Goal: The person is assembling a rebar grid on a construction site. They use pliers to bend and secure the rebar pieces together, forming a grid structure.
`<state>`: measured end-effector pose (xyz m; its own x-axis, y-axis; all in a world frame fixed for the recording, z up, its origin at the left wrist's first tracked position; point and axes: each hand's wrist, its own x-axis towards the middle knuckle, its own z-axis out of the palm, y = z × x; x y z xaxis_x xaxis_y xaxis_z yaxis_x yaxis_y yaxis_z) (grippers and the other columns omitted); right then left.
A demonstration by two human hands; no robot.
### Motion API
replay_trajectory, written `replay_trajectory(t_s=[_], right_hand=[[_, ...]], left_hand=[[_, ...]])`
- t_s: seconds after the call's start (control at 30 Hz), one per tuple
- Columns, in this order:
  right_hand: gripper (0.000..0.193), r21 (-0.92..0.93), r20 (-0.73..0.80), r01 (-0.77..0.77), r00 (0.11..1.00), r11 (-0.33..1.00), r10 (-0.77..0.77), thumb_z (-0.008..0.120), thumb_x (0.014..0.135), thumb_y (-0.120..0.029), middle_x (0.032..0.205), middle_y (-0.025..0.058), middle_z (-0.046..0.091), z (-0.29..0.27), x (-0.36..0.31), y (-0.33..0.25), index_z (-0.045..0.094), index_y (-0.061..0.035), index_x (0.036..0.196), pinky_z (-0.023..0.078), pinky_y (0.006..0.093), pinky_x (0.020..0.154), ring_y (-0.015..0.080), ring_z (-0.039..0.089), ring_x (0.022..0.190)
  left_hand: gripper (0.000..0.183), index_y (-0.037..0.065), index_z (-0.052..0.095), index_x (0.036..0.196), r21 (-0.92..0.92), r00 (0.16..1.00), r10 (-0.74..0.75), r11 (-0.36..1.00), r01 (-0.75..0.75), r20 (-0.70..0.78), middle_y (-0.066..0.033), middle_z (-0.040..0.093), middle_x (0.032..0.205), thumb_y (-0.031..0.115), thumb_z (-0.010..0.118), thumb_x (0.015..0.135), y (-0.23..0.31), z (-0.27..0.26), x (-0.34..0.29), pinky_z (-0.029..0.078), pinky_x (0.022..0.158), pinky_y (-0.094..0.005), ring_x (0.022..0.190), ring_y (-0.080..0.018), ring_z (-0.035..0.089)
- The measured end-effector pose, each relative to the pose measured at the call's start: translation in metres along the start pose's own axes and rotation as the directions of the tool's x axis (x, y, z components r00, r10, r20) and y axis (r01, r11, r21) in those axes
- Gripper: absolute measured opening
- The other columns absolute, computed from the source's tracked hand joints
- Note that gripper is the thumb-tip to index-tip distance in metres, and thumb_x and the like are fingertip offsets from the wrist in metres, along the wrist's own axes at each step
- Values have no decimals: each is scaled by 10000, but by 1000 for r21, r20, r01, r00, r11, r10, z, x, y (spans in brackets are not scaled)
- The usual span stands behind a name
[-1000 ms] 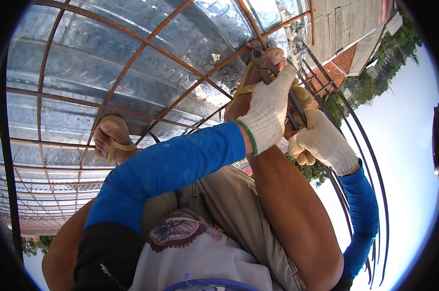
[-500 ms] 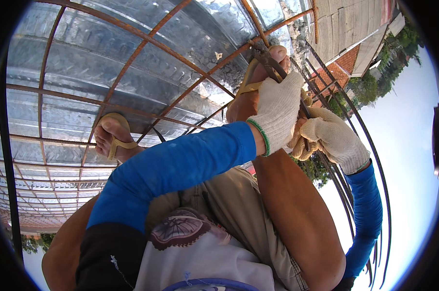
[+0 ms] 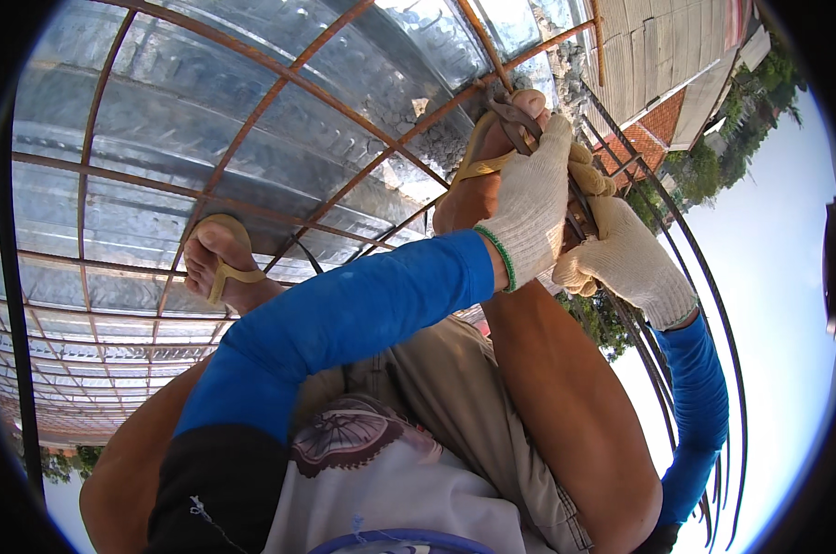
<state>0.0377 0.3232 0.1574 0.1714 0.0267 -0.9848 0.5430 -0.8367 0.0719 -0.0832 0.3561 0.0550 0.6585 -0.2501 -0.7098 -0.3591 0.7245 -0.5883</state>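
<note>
A pair of dark metal pincers (image 3: 514, 114) has its jaws at a crossing of the rusty rebar mesh (image 3: 288, 74), close by my sandalled right foot (image 3: 529, 103). My left hand (image 3: 534, 198), in a white knit glove, is closed round the handles just below the jaws. Lower on the handles, my gloved right hand (image 3: 632, 258) is closed too, its fingers curled in toward the left hand. The handle ends are partly hidden by the gloves. Any wire in the jaws is too small to make out.
Ribbed metal decking (image 3: 159, 111) lies under the mesh, with broken concrete bits (image 3: 436, 138) near the right foot. Long dark bars (image 3: 685, 231) curve past my right arm at the edge. Beyond are a grey roof (image 3: 662, 65), trees (image 3: 741, 138) and sky.
The right hand has come up and closer to the left hand, and the pincer handles now lie nearer together. My left hand has shifted and tilted slightly; the jaws stay at the crossing.
</note>
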Motion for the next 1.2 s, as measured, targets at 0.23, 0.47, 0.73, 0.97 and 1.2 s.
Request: replay_trajectory(t_s=[0.23,0.47,0.73,0.97,1.2], right_hand=[[440,521,352,-320,925,792,142,745,918,-18,978,69,731,-15,-1,-10,633,60,1336,647,316,720,147,740,853],[223,337,233,-262,954,904,190,559,1029,-96,928,79,717,-18,9,-10,657,51,1166,549,312,715,143,667,803],[279,-448,-277,193,898,873,-341,678,940,-77,966,224,687,-4,14,-5,657,5,1206,553,473,799,421,714,925],[290,-267,-202,201,945,943,-258,690,938,-56,1017,213,710,5,30,1,643,2,1218,567,451,810,399,737,951],[379,-259,-301,162,923,952,-239,750,937,-119,1020,157,698,1,31,-1,648,-5,1284,576,399,842,261,713,907]], left_hand=[[338,102,629,1087,34,989,-93,995,90,118,-76,699,896,434,683,1061,4,-22,6,646,579,-442,721,-260,758],[371,85,662,1109,381,921,389,851,-362,6,-45,645,884,453,620,1096,-10,-35,23,533,730,-339,852,-153,679],[264,-6,706,1137,615,970,241,771,-166,-41,-59,676,1008,245,677,1059,11,-38,-8,556,779,-311,878,-108,656],[247,-17,689,1103,703,953,294,661,-260,76,-42,682,970,203,690,990,37,-39,-7,536,713,-322,824,-112,655],[233,12,671,1109,768,919,330,525,-368,215,-40,669,942,237,645,1053,33,-56,2,510,660,-291,793,-96,647]])
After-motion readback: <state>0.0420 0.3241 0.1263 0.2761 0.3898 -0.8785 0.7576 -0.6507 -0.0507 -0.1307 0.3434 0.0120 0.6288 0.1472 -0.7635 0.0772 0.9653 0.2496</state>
